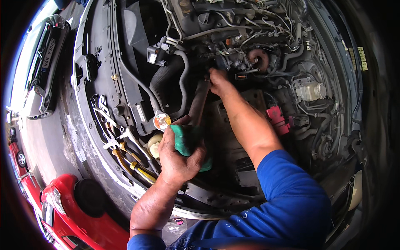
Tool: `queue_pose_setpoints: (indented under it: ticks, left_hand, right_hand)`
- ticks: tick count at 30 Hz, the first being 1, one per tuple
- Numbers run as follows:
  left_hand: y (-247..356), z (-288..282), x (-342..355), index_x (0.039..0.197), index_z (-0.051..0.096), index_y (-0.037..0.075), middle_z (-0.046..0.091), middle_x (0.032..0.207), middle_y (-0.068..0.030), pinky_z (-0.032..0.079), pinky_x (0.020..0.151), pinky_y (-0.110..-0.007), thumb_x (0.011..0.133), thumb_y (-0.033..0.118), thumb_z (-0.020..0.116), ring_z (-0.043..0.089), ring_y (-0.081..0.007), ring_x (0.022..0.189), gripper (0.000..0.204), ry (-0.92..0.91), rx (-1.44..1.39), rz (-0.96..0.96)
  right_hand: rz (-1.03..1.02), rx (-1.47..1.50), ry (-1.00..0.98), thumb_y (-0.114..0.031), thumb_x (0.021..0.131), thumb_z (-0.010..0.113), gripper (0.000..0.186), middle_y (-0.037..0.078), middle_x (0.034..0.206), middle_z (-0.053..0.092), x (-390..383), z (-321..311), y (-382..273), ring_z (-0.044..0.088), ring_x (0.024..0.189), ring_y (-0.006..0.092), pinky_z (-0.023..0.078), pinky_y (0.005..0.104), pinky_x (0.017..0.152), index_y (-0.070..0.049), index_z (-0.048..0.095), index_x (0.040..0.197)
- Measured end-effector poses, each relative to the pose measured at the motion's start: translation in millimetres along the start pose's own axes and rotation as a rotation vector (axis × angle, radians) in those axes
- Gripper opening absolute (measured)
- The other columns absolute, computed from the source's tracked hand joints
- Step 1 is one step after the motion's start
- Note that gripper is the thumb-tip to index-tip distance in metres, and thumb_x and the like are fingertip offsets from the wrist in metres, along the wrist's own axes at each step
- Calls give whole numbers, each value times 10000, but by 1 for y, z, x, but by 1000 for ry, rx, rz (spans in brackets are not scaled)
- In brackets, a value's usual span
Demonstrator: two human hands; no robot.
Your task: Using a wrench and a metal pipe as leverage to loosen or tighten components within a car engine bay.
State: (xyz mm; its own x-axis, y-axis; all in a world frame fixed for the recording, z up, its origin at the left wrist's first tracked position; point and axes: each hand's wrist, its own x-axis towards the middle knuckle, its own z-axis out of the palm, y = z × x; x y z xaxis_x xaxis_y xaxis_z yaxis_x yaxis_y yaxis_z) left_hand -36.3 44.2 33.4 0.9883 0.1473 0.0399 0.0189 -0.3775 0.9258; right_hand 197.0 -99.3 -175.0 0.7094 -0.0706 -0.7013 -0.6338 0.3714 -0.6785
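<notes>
Inside a car's engine bay, my left hand (pixel 177 156) is closed around a green cloth (pixel 182 141) close to the front panel. A dark, dusty pipe (pixel 199 100) slants upward from beside the cloth; its lower end is hidden by the cloth and hand. At its upper end my right hand (pixel 218 81) is closed with the fingertips out of sight, against the engine. A round cap with an orange-and-white label (pixel 161 121) sits right beside my left fingers. Below that cap is a pale round cap (pixel 155 146).
Wrenches (pixel 106 114), a silver ratchet-like tool (pixel 135 141) and yellow-handled tools (pixel 143 173) lie along the front panel. A ribbed black hose (pixel 164 81) curves near the pipe. A fluid reservoir (pixel 310 91) and red terminal cover (pixel 278 120) stand at right. A red car (pixel 79 212) is parked at left.
</notes>
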Motion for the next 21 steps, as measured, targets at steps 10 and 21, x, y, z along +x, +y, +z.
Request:
queue_pose_setpoints:
  ticks: [10, 21]
  left_hand:
    - [8, 21, -11, 1298, 599, -72, 696, 1115, -87, 484, 968, -298, 937, 116, 722, 635, -143, 1028, 424, 267, -545, -438]
    - [4, 14, 1, 1257, 622, -31, 686, 1042, -41, 510, 887, -292, 944, 116, 728, 627, -123, 937, 361, 316, -655, -477]
  right_hand:
    - [55, -69, -13, -183, 971, 591, 114, 63, 798, 605, 8, -12, 4, 584, 637, 174, 397, 337, 460, -85, 581, 1028]
    - [128, -111, -32, -213, 945, 623, 154, 50, 929, 618, 9, 6, -2, 631, 818, 184, 462, 382, 590, -139, 583, 1074]
